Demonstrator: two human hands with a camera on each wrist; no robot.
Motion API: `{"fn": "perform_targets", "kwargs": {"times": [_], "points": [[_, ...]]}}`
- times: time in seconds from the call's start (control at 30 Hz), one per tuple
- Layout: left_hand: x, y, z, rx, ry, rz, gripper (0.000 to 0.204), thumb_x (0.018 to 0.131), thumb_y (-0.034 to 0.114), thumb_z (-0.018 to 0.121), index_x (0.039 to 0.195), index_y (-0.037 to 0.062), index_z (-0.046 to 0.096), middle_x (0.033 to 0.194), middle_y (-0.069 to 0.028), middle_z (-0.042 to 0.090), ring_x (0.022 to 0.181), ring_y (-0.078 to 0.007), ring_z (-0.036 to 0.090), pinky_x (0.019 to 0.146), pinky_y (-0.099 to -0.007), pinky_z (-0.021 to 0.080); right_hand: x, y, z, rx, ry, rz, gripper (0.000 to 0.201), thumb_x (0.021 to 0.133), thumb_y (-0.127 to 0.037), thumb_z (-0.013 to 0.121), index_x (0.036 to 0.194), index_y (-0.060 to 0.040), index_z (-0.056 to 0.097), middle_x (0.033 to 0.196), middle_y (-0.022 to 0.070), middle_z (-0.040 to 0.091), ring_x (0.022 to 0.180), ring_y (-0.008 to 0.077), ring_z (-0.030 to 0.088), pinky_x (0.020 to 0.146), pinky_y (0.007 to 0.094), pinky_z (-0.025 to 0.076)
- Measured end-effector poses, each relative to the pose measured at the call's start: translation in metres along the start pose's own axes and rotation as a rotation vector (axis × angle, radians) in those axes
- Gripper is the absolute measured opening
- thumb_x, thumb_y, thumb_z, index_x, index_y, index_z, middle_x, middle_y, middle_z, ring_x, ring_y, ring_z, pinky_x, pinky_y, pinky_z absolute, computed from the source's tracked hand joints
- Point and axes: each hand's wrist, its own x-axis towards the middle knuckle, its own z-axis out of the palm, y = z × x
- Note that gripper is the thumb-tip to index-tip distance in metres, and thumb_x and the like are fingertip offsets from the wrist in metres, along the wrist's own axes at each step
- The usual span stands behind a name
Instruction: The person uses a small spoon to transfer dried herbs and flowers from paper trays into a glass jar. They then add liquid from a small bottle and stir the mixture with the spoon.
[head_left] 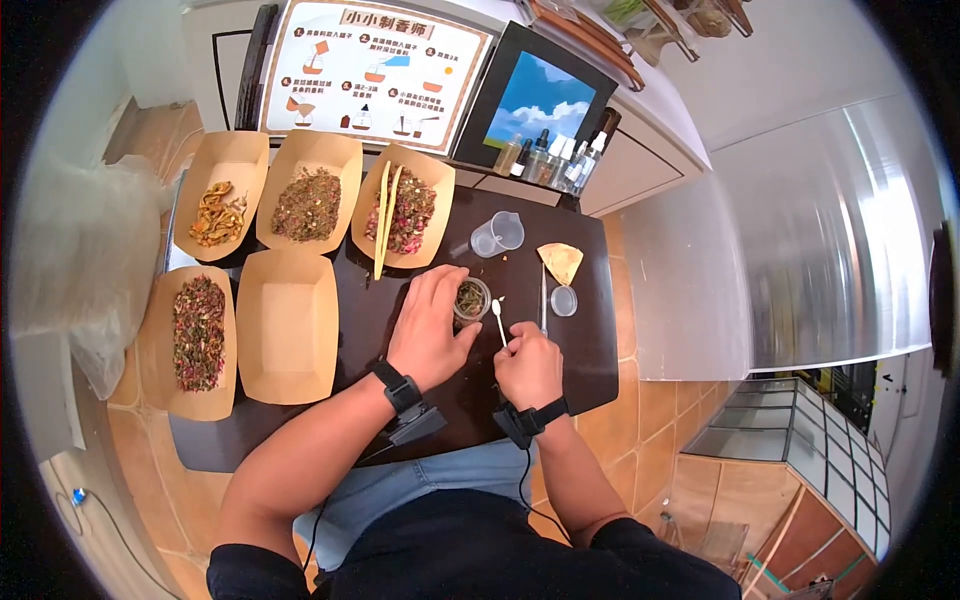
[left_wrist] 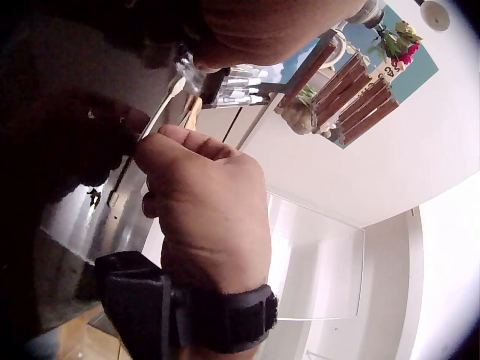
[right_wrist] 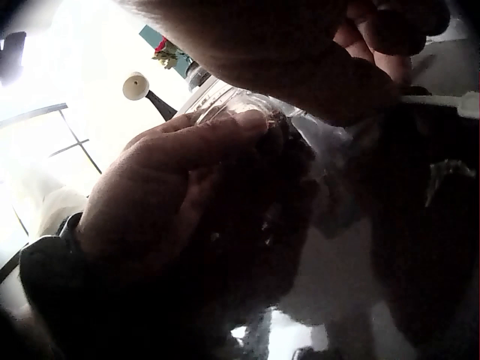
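Observation:
In the head view the left hand curves its fingers and thumb around a small clear jar holding dried plant bits. Just right of it, the right hand pinches a thin white spoon, its bowl beside the jar's rim, outside it. The left wrist view shows the right hand with the white spoon between thumb and fingers. From the right wrist, the left hand is at the jar, and the right hand is close above; much there is dark.
Paper trays with dried flowers and herbs, one an empty tray, stand left. Tongs lie on one. A plastic cup, small lid, folded paper piece and several bottles are beyond the hands.

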Motion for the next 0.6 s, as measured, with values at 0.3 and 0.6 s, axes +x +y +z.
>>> {"fn": "perform_targets", "kwargs": {"times": [0.3,0.6], "points": [[0.000,-0.001,0.001,-0.016,0.018,-0.022,0.077,0.077,0.005,0.088,0.145,0.0022,0.051,0.144,-0.0222,0.055,0.137,-0.0448,0.052,0.118,-0.0506,0.045,0.007,-0.004,0.000,-0.011,-0.022,0.023,0.029,0.080,-0.003,0.074,0.108,0.0018,0.076,0.085,0.0177,0.078,0.084,0.0400,0.077,0.082,0.0471,0.061],[-0.001,0.002,-0.001,-0.021,0.061,-0.044,0.077,0.076,0.003,0.089,0.143,0.0020,0.052,0.143,-0.0220,0.055,0.135,-0.0449,0.052,0.117,-0.0508,0.045,0.016,-0.002,-0.030,1.073,0.045,0.030,0.007,0.104,-0.005,0.066,0.107,0.0006,0.070,0.072,-0.0002,0.062,0.059,0.0059,0.056,0.054,0.0241,0.047]]}}
